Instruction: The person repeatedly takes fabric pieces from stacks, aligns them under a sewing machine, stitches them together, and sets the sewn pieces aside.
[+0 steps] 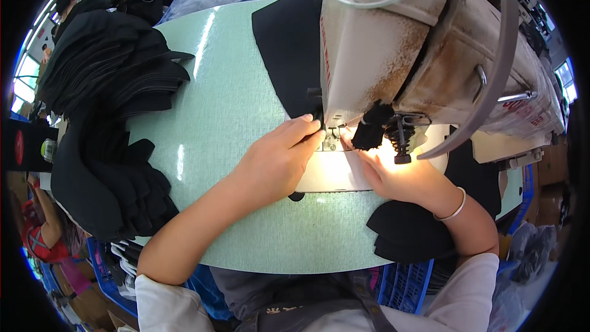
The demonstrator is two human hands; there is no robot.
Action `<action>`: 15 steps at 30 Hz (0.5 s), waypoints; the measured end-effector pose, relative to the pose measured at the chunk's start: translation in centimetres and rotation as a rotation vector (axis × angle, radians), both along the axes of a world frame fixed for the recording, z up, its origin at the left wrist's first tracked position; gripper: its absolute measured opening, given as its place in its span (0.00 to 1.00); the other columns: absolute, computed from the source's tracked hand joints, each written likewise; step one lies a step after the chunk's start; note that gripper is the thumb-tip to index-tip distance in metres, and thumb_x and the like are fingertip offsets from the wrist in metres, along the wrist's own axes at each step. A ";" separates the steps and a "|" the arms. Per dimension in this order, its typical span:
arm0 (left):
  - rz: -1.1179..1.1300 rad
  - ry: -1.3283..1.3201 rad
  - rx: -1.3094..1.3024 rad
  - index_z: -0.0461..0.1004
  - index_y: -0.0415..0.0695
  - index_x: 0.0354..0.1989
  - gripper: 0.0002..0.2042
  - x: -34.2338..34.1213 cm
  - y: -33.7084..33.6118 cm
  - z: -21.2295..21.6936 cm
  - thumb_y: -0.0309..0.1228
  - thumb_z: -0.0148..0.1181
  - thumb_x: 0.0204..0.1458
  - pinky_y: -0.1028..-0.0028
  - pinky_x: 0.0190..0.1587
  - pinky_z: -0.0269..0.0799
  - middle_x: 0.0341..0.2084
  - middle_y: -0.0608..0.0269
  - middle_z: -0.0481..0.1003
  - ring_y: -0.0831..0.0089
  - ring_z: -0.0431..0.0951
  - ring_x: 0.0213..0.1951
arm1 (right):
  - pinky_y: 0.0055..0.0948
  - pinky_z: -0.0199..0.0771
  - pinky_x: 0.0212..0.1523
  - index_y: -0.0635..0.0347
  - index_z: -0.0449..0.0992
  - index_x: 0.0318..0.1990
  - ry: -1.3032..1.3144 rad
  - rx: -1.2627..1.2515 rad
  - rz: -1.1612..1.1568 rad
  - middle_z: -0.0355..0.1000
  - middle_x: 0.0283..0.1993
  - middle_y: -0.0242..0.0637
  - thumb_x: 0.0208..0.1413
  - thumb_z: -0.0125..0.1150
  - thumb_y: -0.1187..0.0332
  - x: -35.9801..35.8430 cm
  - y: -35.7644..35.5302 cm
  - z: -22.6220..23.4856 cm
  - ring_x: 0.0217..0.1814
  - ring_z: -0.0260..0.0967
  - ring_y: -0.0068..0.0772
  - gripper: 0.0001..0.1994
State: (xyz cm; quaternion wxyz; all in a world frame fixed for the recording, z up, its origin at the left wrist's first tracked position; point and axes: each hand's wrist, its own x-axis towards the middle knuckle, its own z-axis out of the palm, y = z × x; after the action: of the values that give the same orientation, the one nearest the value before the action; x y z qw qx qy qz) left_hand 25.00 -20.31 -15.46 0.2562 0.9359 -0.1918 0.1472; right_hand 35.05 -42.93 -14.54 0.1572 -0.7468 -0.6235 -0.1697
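A sewing machine (381,43) with a worn, pale head stands over the table, its lamp lighting the presser foot (332,141). My left hand (276,163) is closed beside the foot, fingertips together at the edge of a black fabric piece (286,43). That piece spreads behind the needle area and runs partly under the machine head. My right hand (402,175), with a bangle at the wrist, reaches in from the other side, fingers bent close to the foot. Its fingertips are partly hidden by a black fuzzy pad (372,126) and the spring tension knob (402,138); what they pinch cannot be made out.
Stacks of black fabric pieces (110,67) lie along the left of the green table (215,110). More black pieces (412,230) lie by my right forearm. A blue basket (402,286) sits below the front edge. Another person (46,227) is at far left.
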 end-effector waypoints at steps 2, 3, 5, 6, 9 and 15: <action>0.009 -0.005 -0.001 0.74 0.29 0.47 0.17 0.1 0.0 0.1 0.17 0.55 0.45 0.65 0.54 0.72 0.47 0.51 0.72 0.55 0.73 0.55 | 0.36 0.73 0.33 0.59 0.76 0.48 -0.005 -0.025 -0.006 0.76 0.39 0.38 0.49 0.58 0.73 0.1 0.4 0.1 0.33 0.75 0.39 0.16; 0.007 -0.004 0.001 0.74 0.29 0.47 0.17 0.1 -0.1 0.2 0.17 0.55 0.45 0.65 0.54 0.72 0.47 0.51 0.72 0.55 0.73 0.55 | 0.36 0.73 0.33 0.59 0.76 0.48 -0.006 0.002 0.005 0.76 0.39 0.38 0.49 0.58 0.73 0.0 0.4 0.1 0.33 0.75 0.39 0.16; -0.002 0.010 0.023 0.74 0.29 0.47 0.18 0.2 0.0 0.1 0.17 0.55 0.45 0.65 0.55 0.71 0.47 0.51 0.72 0.55 0.73 0.55 | 0.36 0.73 0.33 0.59 0.76 0.46 0.029 0.008 -0.016 0.76 0.38 0.38 0.50 0.58 0.73 0.0 0.4 -0.1 0.33 0.75 0.38 0.14; 0.001 -0.008 0.025 0.74 0.29 0.47 0.18 0.2 0.0 0.0 0.17 0.55 0.45 0.65 0.55 0.71 0.47 0.51 0.72 0.55 0.73 0.55 | 0.36 0.73 0.33 0.59 0.77 0.45 0.045 -0.003 -0.028 0.76 0.38 0.38 0.50 0.58 0.73 0.0 0.3 -0.3 0.33 0.75 0.38 0.13; -0.004 -0.004 -0.008 0.74 0.29 0.47 0.18 0.2 0.3 -1.0 0.18 0.55 0.44 0.64 0.56 0.70 0.47 0.50 0.72 0.55 0.72 0.56 | 0.38 0.74 0.34 0.60 0.77 0.42 0.081 -0.120 -0.062 0.76 0.37 0.37 0.50 0.58 0.74 0.2 -0.4 -1.0 0.32 0.75 0.39 0.11; -0.005 -0.136 0.061 0.72 0.33 0.50 0.19 1.4 0.2 -2.9 0.23 0.55 0.47 0.60 0.59 0.65 0.52 0.50 0.70 0.55 0.69 0.58 | 0.38 0.72 0.53 0.63 0.68 0.61 0.323 -0.168 -0.022 0.73 0.54 0.52 0.54 0.56 0.80 1.3 -0.3 -1.1 0.52 0.73 0.50 0.24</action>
State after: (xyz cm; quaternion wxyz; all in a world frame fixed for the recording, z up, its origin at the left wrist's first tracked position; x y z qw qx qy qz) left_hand 26.43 -20.11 -18.40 0.2145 0.9306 -0.2154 0.2037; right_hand 36.36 -43.19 -15.69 0.1905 -0.7815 -0.5941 0.0037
